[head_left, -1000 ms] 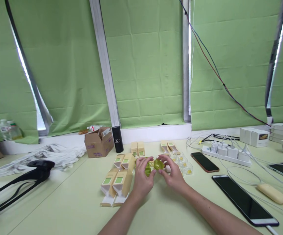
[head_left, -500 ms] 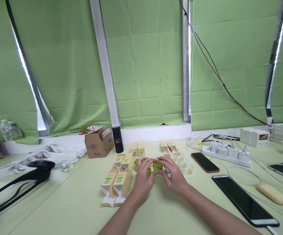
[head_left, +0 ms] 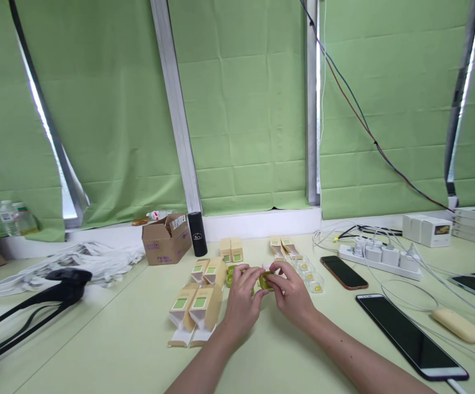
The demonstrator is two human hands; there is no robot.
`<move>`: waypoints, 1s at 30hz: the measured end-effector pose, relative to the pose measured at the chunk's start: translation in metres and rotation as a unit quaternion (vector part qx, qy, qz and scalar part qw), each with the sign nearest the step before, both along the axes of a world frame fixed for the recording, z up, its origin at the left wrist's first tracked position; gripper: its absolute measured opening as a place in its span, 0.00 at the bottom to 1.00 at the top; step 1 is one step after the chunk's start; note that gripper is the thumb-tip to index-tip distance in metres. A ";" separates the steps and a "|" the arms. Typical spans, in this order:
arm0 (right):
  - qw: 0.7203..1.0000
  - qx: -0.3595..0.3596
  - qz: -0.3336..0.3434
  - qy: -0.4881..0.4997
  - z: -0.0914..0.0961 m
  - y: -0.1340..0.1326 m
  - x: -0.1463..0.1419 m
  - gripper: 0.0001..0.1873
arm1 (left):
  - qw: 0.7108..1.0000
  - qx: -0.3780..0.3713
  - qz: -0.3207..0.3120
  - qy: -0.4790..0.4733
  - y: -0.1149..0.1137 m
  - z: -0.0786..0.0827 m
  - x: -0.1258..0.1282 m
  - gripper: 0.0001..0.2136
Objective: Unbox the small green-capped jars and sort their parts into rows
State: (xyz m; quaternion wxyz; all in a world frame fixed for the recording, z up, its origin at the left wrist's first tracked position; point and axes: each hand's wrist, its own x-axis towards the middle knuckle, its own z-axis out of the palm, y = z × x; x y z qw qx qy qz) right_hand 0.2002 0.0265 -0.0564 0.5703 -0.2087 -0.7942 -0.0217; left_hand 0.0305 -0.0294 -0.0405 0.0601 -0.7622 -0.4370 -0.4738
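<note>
Bench (head_left: 98, 339): wide bare stretch nearer the person than the green jar (head_left: 265, 280); far side ends at the window ledge. Cartons (head_left: 196, 306) lie just left of the jar, clear cups (head_left: 309, 276) just right, phone (head_left: 343, 271) further right. Jar sits between both hands, low over the bench. Left hand (head_left: 241, 298) curled, fingertips pinching the jar's left side. Right hand (head_left: 290, 293) curled, fingertips pinching its right side.

— Where am I working?
— A packing workroom: my tabletop (head_left: 98, 339) carries rows of small cartons (head_left: 196, 306), a power strip (head_left: 379, 257) of chargers, phones (head_left: 343, 272), green blinds (head_left: 245, 109) behind.
</note>
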 end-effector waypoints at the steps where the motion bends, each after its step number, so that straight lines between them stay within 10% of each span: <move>1: 1.000 0.008 -0.011 -0.001 0.001 -0.001 0.000 0.15 | 1.000 0.006 -0.001 0.003 0.000 0.000 0.000 0.19; 30: 0.995 0.056 -0.086 -0.013 0.005 -0.005 0.000 0.11 | 1.000 -0.001 0.022 -0.022 -0.004 0.003 0.004 0.18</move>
